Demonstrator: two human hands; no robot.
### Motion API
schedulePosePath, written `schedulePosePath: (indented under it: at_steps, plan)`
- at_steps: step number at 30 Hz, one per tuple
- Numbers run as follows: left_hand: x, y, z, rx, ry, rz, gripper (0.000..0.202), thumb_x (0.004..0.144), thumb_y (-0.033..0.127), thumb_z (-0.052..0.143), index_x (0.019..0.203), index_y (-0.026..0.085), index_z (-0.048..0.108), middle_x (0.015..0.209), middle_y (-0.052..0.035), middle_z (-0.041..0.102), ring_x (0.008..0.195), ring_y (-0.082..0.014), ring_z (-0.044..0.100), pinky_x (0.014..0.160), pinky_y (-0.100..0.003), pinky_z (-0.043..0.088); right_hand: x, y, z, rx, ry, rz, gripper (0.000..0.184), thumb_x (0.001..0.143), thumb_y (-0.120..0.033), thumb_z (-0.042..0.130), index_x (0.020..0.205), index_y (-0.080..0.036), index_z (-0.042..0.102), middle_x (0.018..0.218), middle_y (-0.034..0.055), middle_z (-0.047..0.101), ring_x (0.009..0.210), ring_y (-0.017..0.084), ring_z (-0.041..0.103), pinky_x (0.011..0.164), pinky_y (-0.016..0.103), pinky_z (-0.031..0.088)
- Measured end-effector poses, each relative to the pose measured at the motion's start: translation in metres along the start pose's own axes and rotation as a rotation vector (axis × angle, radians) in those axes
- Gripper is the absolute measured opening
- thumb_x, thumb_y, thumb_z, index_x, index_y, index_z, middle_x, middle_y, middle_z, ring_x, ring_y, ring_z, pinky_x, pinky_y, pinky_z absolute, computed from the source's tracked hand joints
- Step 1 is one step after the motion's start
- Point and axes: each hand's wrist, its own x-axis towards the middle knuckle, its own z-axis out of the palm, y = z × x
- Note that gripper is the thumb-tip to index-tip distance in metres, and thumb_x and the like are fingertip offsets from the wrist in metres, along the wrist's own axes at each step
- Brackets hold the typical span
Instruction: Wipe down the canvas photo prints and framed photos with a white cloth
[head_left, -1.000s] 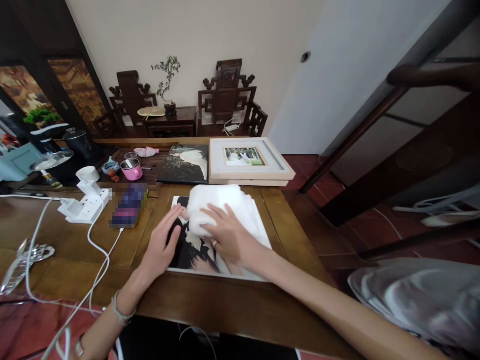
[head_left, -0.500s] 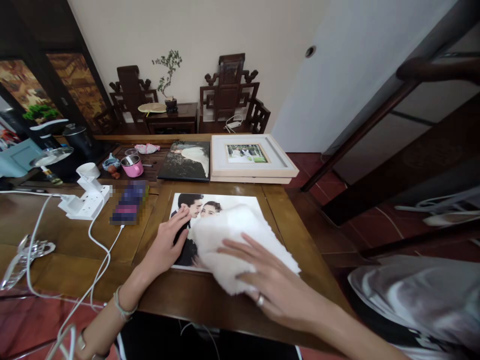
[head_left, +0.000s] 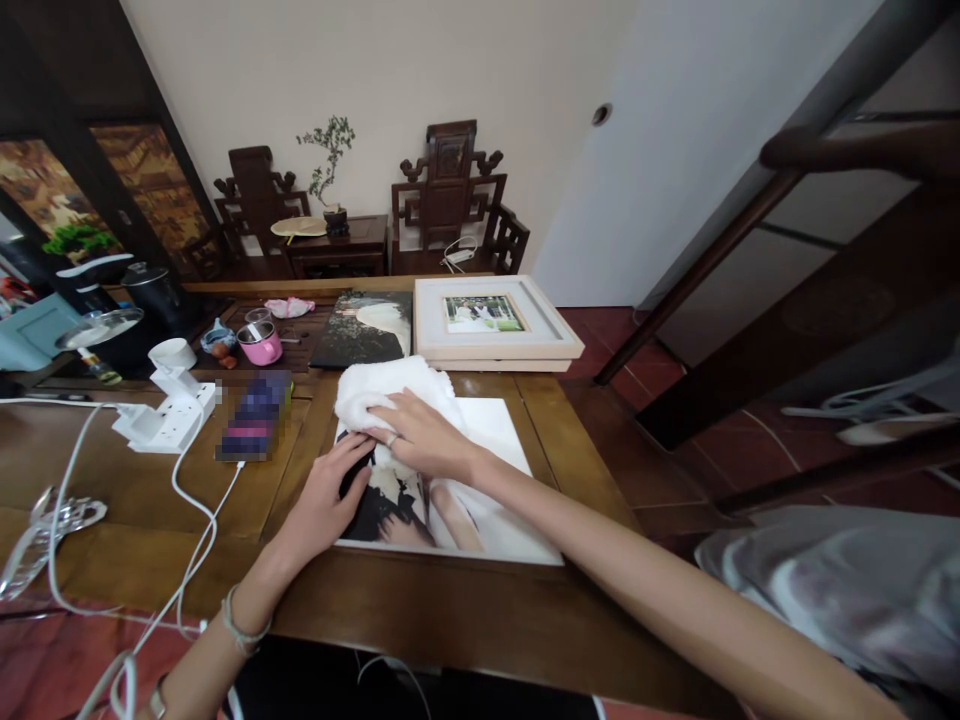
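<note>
A large glossy photo print (head_left: 487,500) of a couple lies flat on the wooden table (head_left: 450,620). My left hand (head_left: 326,495) rests flat on its left edge, fingers stretched out, holding it down. My right hand (head_left: 420,435) presses a white fluffy cloth (head_left: 375,390) onto the print's far left corner, fingers curled over the cloth. A ring shows on that hand.
Behind the print lie a dark photo panel (head_left: 367,330) and a light wooden framed photo (head_left: 491,325). To the left are a white power strip (head_left: 161,415) with cables, a blurred phone (head_left: 255,415), a pink cup (head_left: 260,342) and tea things. Carved chairs stand at the wall.
My right hand swept the cloth from the print's near right corner up to its far left corner. The left hand stayed on the left edge.
</note>
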Motion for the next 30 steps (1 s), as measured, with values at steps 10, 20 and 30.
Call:
schedulePosePath:
  at_steps: [10,20,30]
  plan:
    - [-0.001,-0.001,0.001,-0.031,0.0,0.008,0.038,0.093,0.026,0.044,0.128,0.018,0.057,0.143,-0.0107,0.048,0.137,-0.0238,0.039,0.113,-0.049,0.032,-0.104,0.054,-0.025,-0.118,0.128,0.127,0.029,0.095,-0.025,0.036,0.103,-0.015,0.062,0.125,0.0176,0.06,0.128,0.03,0.047,0.111,0.06,0.024]
    - [0.009,0.004,-0.002,0.027,0.04,0.043,0.04,0.084,0.015,0.05,0.122,0.022,0.057,0.134,-0.0107,0.054,0.129,-0.0259,0.046,0.109,-0.05,0.036,-0.183,-0.011,-0.024,-0.037,-0.01,-0.174,0.016,0.081,-0.01,0.05,0.078,-0.021,0.062,0.144,0.0085,0.047,0.139,0.028,0.03,0.113,0.063,0.015]
    - [0.008,-0.006,0.001,0.033,-0.053,-0.038,0.048,0.092,0.034,0.049,0.138,0.02,0.045,0.151,-0.0109,0.036,0.142,-0.0257,0.028,0.114,-0.048,0.027,-0.119,0.047,-0.027,-0.057,0.099,-0.067,0.021,0.092,-0.019,0.044,0.097,-0.017,0.064,0.125,0.0181,0.061,0.13,0.029,0.045,0.111,0.062,0.023]
